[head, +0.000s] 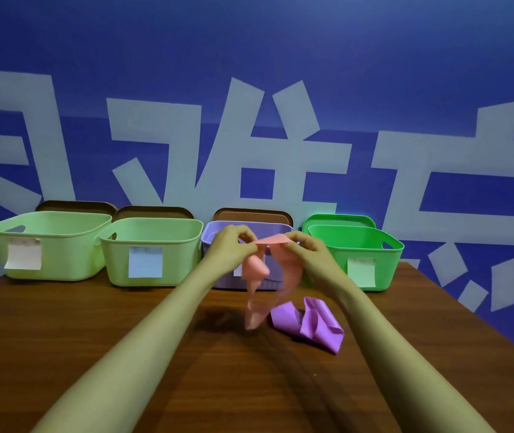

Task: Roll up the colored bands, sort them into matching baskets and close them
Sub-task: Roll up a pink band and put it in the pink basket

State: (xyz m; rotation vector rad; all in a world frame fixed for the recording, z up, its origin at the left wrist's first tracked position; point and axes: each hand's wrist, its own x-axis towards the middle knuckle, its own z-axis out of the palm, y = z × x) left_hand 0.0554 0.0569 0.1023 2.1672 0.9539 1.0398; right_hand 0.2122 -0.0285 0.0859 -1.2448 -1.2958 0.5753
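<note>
A pink band (257,270) hangs in the air in front of the purple basket (215,235). My left hand (229,246) pinches one part of its top edge and my right hand (307,250) pinches the other, a short stretch taut between them. Its loose loops dangle down to just above the table. A crumpled purple band (308,323) lies on the wooden table (93,339), below my right wrist. Two pale green baskets (49,245) (152,251) stand to the left and a bright green basket (371,254) to the right, each bearing a sticky note.
All the baskets line the table's far edge against a blue wall. Brown lids (76,205) lean behind the two pale green baskets and the purple one; a green lid (337,220) leans behind the bright green one. The table's right edge runs diagonally at the right.
</note>
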